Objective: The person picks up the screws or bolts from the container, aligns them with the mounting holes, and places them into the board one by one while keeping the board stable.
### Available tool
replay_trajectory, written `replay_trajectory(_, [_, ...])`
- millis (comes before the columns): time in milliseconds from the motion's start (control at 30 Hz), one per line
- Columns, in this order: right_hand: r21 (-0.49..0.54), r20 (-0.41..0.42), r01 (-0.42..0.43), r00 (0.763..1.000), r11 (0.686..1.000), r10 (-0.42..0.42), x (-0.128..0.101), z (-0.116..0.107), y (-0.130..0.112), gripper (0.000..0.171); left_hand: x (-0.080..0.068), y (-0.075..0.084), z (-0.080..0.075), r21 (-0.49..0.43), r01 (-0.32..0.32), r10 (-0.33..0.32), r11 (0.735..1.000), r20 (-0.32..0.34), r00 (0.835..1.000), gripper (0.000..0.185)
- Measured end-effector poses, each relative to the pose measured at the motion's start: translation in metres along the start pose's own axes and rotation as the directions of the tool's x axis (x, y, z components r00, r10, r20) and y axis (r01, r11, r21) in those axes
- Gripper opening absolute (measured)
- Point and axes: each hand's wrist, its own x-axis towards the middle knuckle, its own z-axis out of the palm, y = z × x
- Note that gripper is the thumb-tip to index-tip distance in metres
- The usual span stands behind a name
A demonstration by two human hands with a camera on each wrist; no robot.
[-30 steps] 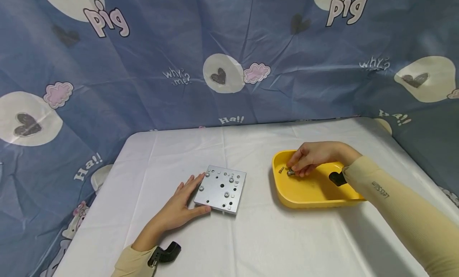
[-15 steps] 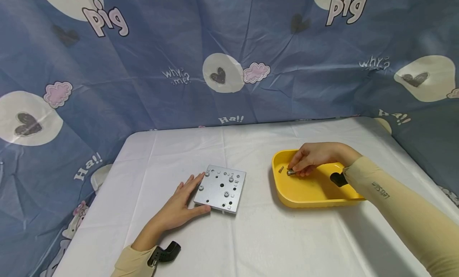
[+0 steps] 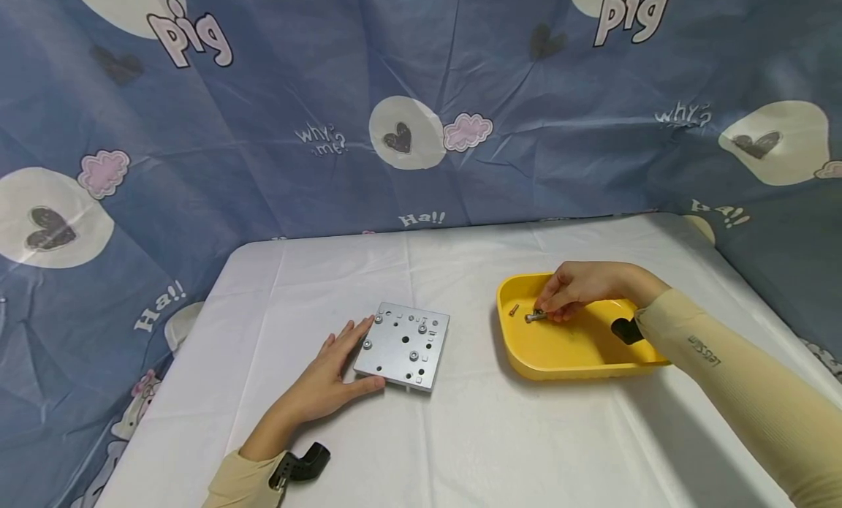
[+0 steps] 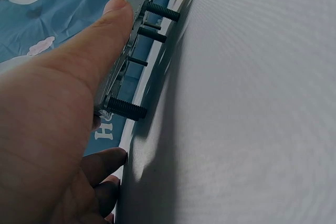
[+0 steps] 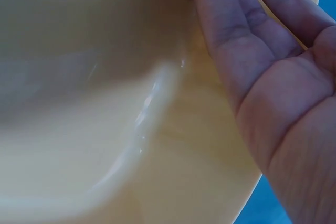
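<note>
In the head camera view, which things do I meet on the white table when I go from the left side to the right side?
Left hand → grey metal plate → small loose screw → bolt pinched by the right hand, both inside the yellow tray.

A white cloth covers my table. Behind it hangs a blue cartoon-print curtain with hearts and clouds.

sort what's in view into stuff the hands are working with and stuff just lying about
In hand:
- left hand, resting against the metal plate
- right hand, pinching a bolt
- yellow tray, where that bolt is

Lying about:
- small screw alone at the tray's left end
- white tablecloth
- blue printed backdrop
</note>
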Motion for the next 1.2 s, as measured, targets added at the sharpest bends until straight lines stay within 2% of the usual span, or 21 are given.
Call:
replay_trajectory(500, [-0.026, -0.027, -0.010, 1.000, 1.000, 0.010, -0.005, 0.002, 0.004, 0.027, -0.001, 0.003, 0.000, 0.001, -0.003, 0.003, 1.000, -0.004, 1.000, 0.101])
replay_trajectory(1200, [-0.161, -0.108, -0.031, 0.994, 0.986, 0.014, -0.013, 0.003, 0.006, 0.028, -0.001, 0.004, 0.000, -0.004, -0.002, 0.002, 1.000, -0.001, 1.000, 0.101])
